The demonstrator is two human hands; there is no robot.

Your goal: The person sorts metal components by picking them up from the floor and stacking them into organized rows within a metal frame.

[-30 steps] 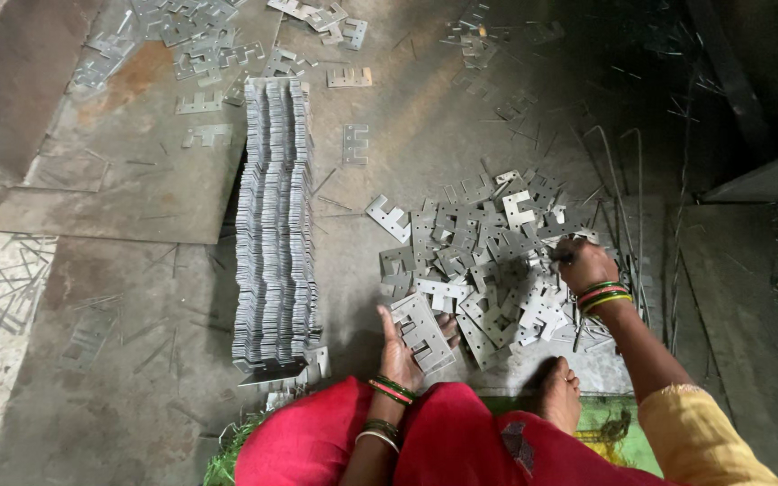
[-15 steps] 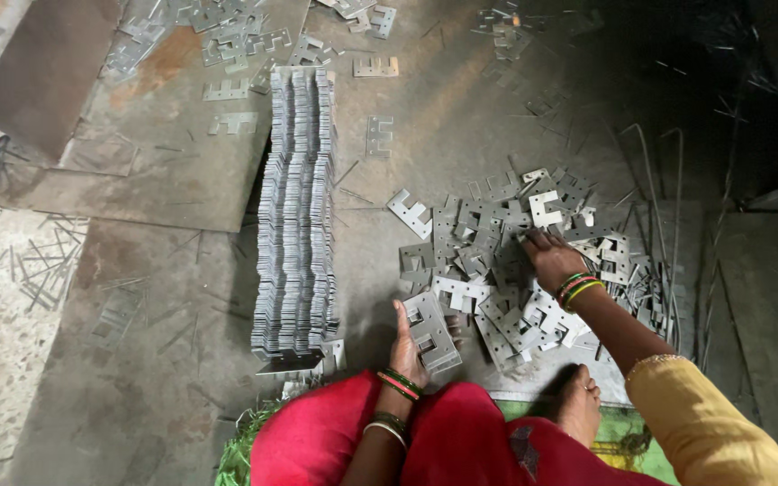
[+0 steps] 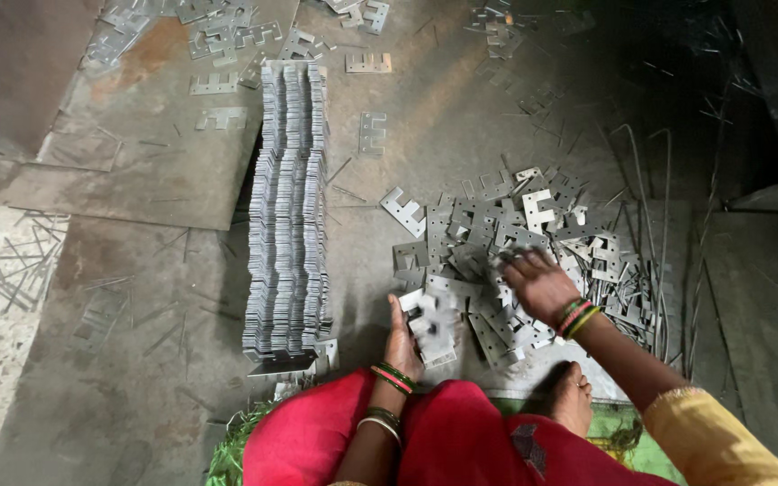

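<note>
I sit on the floor over a loose pile of E-shaped metal plates [image 3: 506, 238]. My left hand [image 3: 402, 337] holds a small stack of these plates [image 3: 434, 328] upright near my knee. My right hand [image 3: 540, 283] lies palm down on the pile, fingers spread over the plates and slightly blurred; nothing shows in its grip. To the left, a long neat row of stacked plates [image 3: 288, 207] runs away from me along the floor.
Rusty metal sheets [image 3: 128, 153] cover the floor at left, with more loose plates [image 3: 218, 36] scattered at the top. Thin wire offcuts [image 3: 659, 234] lie right of the pile. My bare foot [image 3: 574, 400] and red clothing fill the bottom edge.
My right hand has moved left and toward me across the pile, from its far right side to its middle. My left hand keeps the small stack in the same spot.
</note>
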